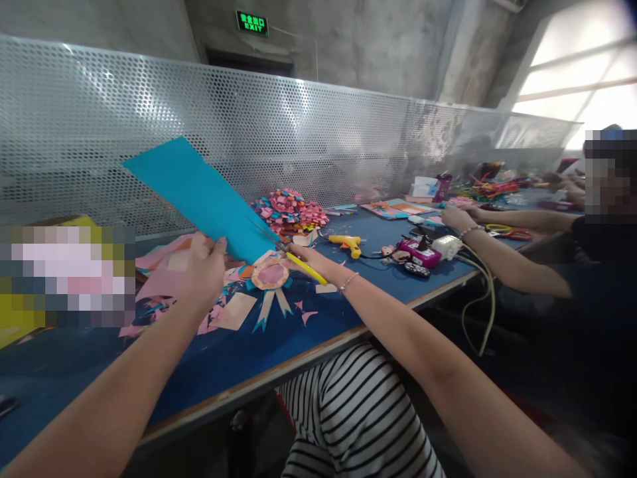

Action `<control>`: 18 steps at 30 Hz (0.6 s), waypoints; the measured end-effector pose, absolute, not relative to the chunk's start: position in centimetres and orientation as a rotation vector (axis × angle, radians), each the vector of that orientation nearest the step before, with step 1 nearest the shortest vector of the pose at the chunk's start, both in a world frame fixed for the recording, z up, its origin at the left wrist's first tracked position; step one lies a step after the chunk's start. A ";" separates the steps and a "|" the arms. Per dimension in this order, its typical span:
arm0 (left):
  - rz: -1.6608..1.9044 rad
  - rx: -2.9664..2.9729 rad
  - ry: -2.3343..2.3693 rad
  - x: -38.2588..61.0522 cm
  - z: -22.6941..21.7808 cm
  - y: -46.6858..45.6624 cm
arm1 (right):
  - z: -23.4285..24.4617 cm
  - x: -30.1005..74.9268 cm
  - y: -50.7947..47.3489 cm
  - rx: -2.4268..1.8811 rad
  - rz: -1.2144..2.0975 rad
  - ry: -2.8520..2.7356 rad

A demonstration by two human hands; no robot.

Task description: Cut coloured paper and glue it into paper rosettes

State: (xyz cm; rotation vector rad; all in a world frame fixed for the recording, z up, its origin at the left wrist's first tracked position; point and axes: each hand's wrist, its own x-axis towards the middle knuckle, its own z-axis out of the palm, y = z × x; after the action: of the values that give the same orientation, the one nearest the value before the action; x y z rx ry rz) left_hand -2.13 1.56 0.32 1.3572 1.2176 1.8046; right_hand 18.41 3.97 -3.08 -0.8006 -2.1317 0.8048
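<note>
My left hand grips the lower left edge of a large sheet of blue paper, held tilted above the table. My right hand is closed on scissors with yellow handles. Their blades are parted at the right edge of the sheet; whether they bite into it I cannot tell. Below lies a rosette with a pink centre and blue and cream ribbon tails. Pink and blue paper scraps and a cream piece of card lie around it.
A perforated metal screen runs behind the blue table. A pile of paper rosettes, a yellow glue gun and a purple power strip with cables lie to the right. A co-worker's arm reaches in there.
</note>
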 end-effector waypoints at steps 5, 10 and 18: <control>1.830 1.425 1.241 -2.3 -0.2 1.7 | -3.0 18.4 4.1 -0.790 0.831 -2.137; 1.804 1.532 1.187 -2.7 -0.8 2.2 | -3.2 18.1 4.1 -0.816 0.824 -2.094; 1.795 1.485 1.186 -2.6 -1.0 2.4 | -3.6 17.9 4.5 -0.831 0.801 -2.057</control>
State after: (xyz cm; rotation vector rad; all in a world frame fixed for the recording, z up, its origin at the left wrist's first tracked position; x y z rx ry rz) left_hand -2.63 2.41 -1.01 1.4846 1.1864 1.7949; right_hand 17.89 4.52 -3.59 -0.8310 -2.0567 0.8009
